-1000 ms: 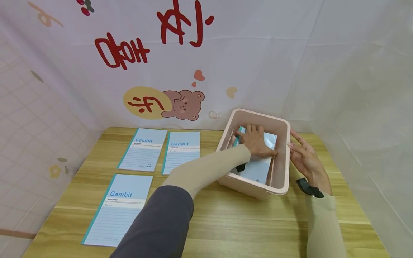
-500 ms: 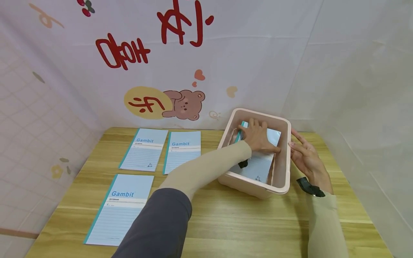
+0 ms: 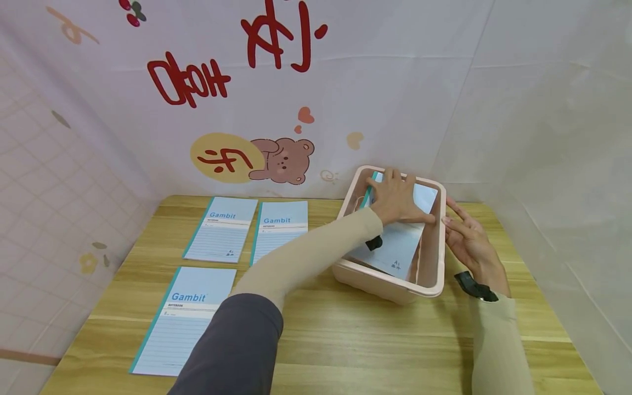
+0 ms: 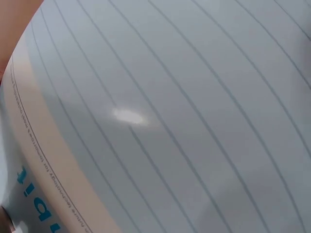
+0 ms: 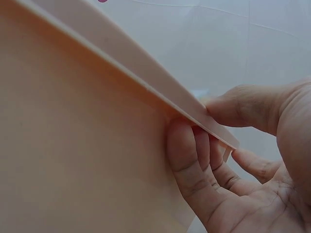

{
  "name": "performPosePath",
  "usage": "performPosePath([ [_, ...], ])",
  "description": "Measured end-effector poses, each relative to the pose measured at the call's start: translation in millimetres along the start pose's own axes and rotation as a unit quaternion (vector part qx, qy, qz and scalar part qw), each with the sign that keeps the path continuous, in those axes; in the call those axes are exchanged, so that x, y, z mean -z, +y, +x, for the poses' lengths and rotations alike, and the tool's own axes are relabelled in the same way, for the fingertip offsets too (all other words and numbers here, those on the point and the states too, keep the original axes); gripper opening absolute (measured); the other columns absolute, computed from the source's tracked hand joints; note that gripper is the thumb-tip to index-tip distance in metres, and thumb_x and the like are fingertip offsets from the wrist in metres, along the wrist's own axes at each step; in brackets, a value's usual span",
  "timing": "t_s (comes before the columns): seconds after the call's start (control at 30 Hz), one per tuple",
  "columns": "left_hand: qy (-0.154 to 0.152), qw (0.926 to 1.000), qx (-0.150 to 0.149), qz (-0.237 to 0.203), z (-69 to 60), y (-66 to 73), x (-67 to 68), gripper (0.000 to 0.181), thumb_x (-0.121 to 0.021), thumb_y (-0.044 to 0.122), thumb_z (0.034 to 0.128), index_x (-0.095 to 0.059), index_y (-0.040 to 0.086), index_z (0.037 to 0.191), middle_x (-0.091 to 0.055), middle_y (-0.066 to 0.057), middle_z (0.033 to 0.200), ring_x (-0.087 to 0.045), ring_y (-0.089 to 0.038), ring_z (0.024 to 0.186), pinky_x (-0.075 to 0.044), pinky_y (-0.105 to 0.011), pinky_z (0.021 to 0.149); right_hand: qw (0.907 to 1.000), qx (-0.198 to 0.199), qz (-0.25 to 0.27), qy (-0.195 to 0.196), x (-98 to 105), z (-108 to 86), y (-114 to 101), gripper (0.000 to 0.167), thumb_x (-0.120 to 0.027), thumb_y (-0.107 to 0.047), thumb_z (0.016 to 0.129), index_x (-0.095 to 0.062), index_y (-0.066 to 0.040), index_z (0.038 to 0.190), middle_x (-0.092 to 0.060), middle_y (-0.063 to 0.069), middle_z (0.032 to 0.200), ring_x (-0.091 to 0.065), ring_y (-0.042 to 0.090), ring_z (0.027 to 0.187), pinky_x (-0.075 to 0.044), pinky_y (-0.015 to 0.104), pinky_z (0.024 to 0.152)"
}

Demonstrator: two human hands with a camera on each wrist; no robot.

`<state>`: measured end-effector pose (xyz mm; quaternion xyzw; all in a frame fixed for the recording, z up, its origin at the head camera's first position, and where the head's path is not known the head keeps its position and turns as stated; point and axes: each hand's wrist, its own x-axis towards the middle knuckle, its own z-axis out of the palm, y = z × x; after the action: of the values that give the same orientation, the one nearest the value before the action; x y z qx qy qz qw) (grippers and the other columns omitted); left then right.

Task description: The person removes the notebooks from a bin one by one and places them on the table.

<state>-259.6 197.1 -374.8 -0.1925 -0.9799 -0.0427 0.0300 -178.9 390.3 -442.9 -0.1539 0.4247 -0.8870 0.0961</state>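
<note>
My left hand (image 3: 396,200) reaches into a pale pink plastic storage box (image 3: 375,289). With fingers and thumb spread across its width, it grips a light blue notebook (image 3: 396,253) by the side edges. The notebook is tilted, its far end close to the box's back rim. Its lined cover (image 4: 175,102) fills the left wrist view. At the box's right side, my right hand (image 3: 469,238) holds the rim. In the right wrist view the thumb (image 5: 243,107) lies on the rim and the fingers (image 5: 187,155) are under it. What lies beneath the notebook is hidden.
On the left of the wooden table (image 3: 345,345) lie a back-left notebook (image 3: 219,227), a middle notebook (image 3: 281,225) and a front notebook (image 3: 185,315), all marked Gambit. My left forearm passes over the last two. A printed white cloth (image 3: 385,82) stands right behind the box.
My left hand and the notebook have risen inside the box and shifted toward its back right. The right hand and the box stay almost where they were.
</note>
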Motion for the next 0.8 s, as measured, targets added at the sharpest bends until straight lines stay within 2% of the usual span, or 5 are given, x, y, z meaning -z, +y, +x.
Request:
performPosePath([
  [0.27, 0.03, 0.9994, -0.004, -0.019, -8.1, -7.7, 33.3, 0.104, -0.059, 0.1, 0.0574, -0.048, 0.033, 0.137, -0.051, -0.003, 0.138, -0.039, -0.022, 0.131, -0.044, -0.063, 0.094, 0.9998, -0.004, -0.016, 0.01, 0.8, 0.5, -1.6, 0.063, -0.033, 0.01, 0.106, -0.008, -0.009, 0.161, -0.061, 0.008, 0.136, -0.07, 0.02, 0.114, -0.058, 0.028, 0.091],
  [0.5, 0.055, 0.9981, 0.004, -0.03, -10.4, -14.4, 64.2, 0.098, -0.057, 0.096, 0.0599, -0.049, 0.034, 0.136, -0.05, -0.002, 0.14, -0.037, -0.022, 0.134, -0.045, -0.063, 0.091, 1.0, -0.002, 0.002, 0.005, 1.3, 0.4, -1.9, 0.07, -0.031, 0.01, 0.106, 0.004, -0.009, 0.164, -0.059, 0.011, 0.138, -0.07, 0.021, 0.111, -0.059, 0.028, 0.089],
  [0.63, 0.055, 0.9977, 0.013, -0.038, -12.6, -17.5, 81.7, 0.099, -0.057, 0.098, 0.0578, -0.049, 0.035, 0.134, -0.051, 0.0, 0.136, -0.037, -0.02, 0.131, -0.044, -0.06, 0.089, 1.0, 0.004, 0.005, -0.006, 2.2, -0.5, -1.6, 0.072, -0.028, 0.011, 0.106, 0.009, -0.009, 0.164, -0.057, 0.012, 0.138, -0.07, 0.022, 0.109, -0.059, 0.029, 0.088],
  [0.8, 0.055, 0.9971, 0.015, -0.05, -18.3, -21.3, 103.2, 0.101, -0.059, 0.098, 0.0578, -0.048, 0.035, 0.136, -0.051, 0.002, 0.133, -0.036, -0.018, 0.131, -0.041, -0.061, 0.093, 0.9999, 0.001, 0.003, -0.013, 2.8, -0.2, -0.7, 0.071, -0.027, 0.01, 0.107, 0.007, -0.011, 0.164, -0.055, 0.012, 0.141, -0.069, 0.023, 0.11, -0.058, 0.029, 0.089],
])
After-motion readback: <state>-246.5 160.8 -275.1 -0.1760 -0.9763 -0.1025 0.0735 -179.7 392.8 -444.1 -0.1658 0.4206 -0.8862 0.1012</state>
